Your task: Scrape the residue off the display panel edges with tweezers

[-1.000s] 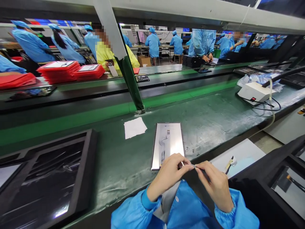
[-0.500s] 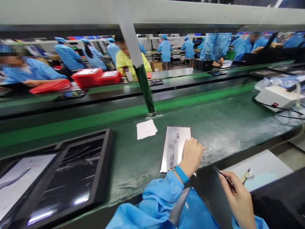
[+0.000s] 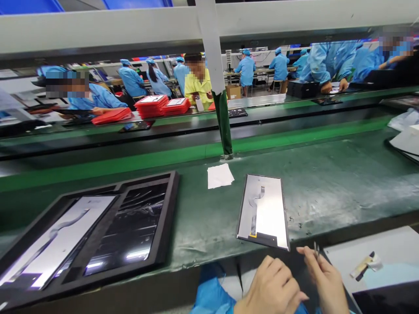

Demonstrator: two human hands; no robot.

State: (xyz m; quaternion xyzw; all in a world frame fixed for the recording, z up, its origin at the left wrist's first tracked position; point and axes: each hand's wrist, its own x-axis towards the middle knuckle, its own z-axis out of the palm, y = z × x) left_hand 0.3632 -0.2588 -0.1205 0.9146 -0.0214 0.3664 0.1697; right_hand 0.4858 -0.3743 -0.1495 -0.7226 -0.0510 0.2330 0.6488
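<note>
A flat display panel with a bright silvery back and a ribbon cable lies on the green bench, near its front edge. Just in front of it, below the edge, is my left hand, apart from the panel. Its fingers are curled, and their tips and anything in them are hidden. To its right, my right hand pinches a pair of tweezers, tips upward and mostly covered by the fingers. A small stack of white paper sheets rests behind the panel, to its left.
On the left stands a black foam tray with two display panels. A white board with a small yellow-and-black item is at the lower right. A green-wrapped post rises behind the papers. Co-workers sit across the line beside red packets.
My left hand has left the display panel and come back toward me, below the bench edge. My right hand still holds the tweezers, now turned more upright. The view has swung left.
</note>
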